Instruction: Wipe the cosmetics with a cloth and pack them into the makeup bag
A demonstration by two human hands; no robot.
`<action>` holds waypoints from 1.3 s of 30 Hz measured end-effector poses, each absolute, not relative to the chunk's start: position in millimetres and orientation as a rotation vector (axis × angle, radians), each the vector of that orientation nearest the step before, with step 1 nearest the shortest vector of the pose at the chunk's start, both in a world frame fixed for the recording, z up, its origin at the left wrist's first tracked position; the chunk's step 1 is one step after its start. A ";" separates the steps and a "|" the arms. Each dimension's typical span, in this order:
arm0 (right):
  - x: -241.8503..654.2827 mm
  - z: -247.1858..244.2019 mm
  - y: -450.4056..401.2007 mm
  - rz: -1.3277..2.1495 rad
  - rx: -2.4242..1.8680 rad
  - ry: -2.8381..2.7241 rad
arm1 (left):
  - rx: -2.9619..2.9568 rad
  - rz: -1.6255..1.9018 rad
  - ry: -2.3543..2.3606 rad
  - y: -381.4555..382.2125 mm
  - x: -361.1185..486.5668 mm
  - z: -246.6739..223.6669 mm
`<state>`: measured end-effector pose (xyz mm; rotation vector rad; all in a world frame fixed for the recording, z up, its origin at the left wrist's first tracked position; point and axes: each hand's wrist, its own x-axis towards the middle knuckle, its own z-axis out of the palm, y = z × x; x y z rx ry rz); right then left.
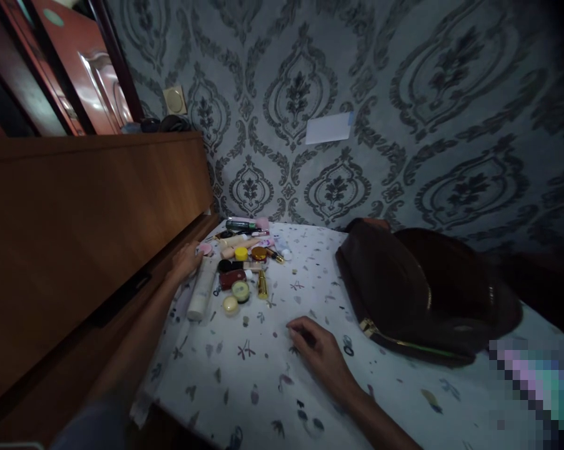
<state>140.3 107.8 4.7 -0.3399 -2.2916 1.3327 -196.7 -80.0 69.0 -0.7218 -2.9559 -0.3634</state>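
1. Pink plastic, by its look, makes up the small round flat item (205, 249) at the fingertips of the left hand (185, 261), on the far left of the table among assorted cosmetics. Whether the fingers grip it or merely touch it, I cannot tell.
2. It is probably light, stiff and a little slippery; pinching opposite sides of its rim should be the surest hold.
3. Just nearer the body lies a long white cylindrical container (202, 294), on its side. It looks smooth and likely to roll, so its middle seems the place to grasp.
4. The right hand (316, 347) rests over the white cloth with small printed motifs (258, 387), fingers loosely curled, nothing visible in its grasp.
5. Close neighbours limit sideways movement: a small yellow-lidded jar (241, 253), a dark red bottle (230, 279) and, further right, a slim gold tube (262, 285).
6. Along the left forearm runs the table's edge, with a brown wooden cabinet (98, 206) close beside it; anything nudged that way could slip off.
7. More open room lies rightward, between the cosmetics and the large dark brown bag (385, 281).
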 end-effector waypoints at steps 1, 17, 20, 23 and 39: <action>140.5 5.4 107.7 1.337 -0.343 -2.294 | -0.725 -0.346 -2.969 -72.1 -202.9 69.5; 139.4 0.5 110.5 1.372 -0.345 -2.299 | -0.708 -0.372 -2.961 -29.4 -196.4 117.1; 138.7 -1.6 108.9 1.372 -0.385 -2.292 | -1.003 -0.456 -2.880 -18.8 -150.0 127.3; 138.3 -4.5 109.2 1.341 -0.473 -2.257 | -1.327 -0.516 -2.823 -6.9 -83.3 119.8; 166.5 -24.2 137.8 0.953 -0.341 -2.376 | -1.770 -0.946 -2.658 -18.5 33.2 41.0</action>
